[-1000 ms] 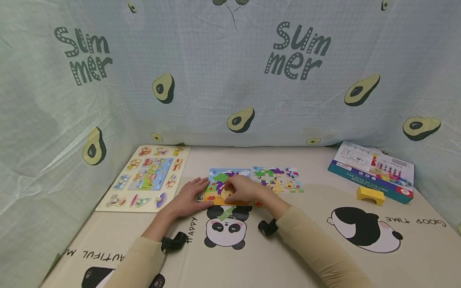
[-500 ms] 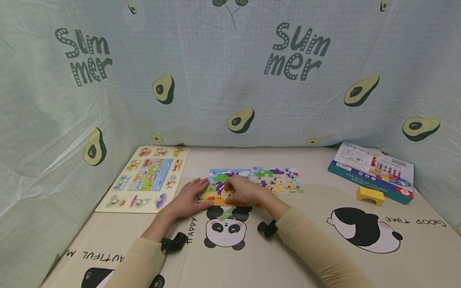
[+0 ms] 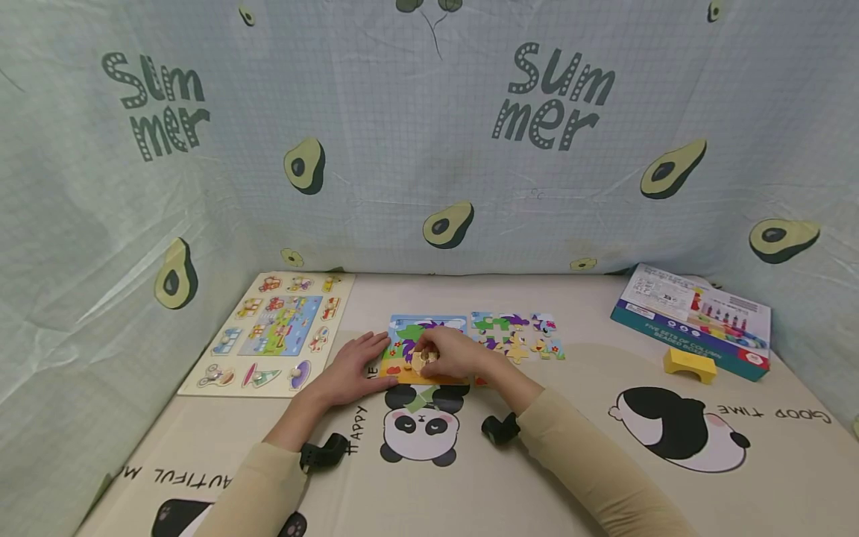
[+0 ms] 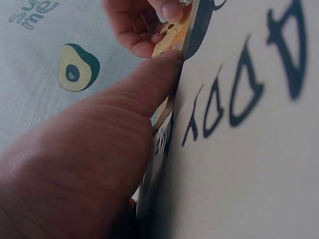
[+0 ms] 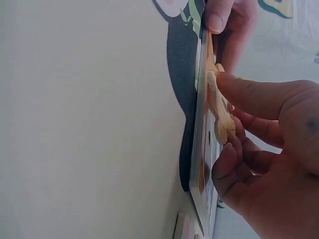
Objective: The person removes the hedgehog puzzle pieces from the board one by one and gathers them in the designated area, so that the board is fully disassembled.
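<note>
A colourful picture puzzle board [image 3: 403, 328] lies on the table in front of me. My left hand [image 3: 352, 371] rests with straight fingers at its left side, and the thumb touches the board's near left edge in the left wrist view. Over the lower middle of the board, my right hand [image 3: 451, 352] pinches a jigsaw piece [image 5: 223, 117] between thumb and fingers. That piece has a pale wooden edge and stands tilted against the board. Part of the picture is hidden under the right hand. Several loose jigsaw pieces [image 3: 517, 347] lie just right of the board.
A large wooden peg puzzle [image 3: 278, 324] with vehicles and toys lies at the left. Back right is a boxed bead set [image 3: 694, 313], with a yellow arch block [image 3: 690, 365] before it. A printed curtain [image 3: 376, 127] encloses the table's back and sides.
The right hand's fingertips have shifted slightly left, and more of the pinched jigsaw piece now shows. The left hand and the loose pieces have stayed put.
</note>
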The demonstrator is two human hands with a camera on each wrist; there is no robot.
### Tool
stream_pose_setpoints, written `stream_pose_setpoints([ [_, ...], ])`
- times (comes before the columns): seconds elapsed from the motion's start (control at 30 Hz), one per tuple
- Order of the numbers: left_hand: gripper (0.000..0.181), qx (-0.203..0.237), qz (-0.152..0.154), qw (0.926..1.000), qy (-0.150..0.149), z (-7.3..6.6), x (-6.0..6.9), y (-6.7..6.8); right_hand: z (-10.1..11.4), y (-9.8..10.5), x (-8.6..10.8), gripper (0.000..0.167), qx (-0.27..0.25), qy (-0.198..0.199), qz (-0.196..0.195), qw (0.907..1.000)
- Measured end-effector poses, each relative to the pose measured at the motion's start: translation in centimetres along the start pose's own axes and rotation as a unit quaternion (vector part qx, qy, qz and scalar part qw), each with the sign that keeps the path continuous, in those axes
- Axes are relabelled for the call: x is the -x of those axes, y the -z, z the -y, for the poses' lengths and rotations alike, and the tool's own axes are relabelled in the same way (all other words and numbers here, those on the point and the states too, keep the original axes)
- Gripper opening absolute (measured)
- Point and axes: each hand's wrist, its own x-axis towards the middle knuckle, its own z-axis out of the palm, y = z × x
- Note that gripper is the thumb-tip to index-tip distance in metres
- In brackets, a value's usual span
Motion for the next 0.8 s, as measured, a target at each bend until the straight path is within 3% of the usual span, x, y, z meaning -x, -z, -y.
stream_pose_setpoints([
  [0.8, 0.079, -0.002, 0.003, 1.0, 0.0, 0.0, 0.0, 0.1, -1.1, 0.7, 0.6, 0.029, -0.045, 0.007, 0.019, 0.9988],
])
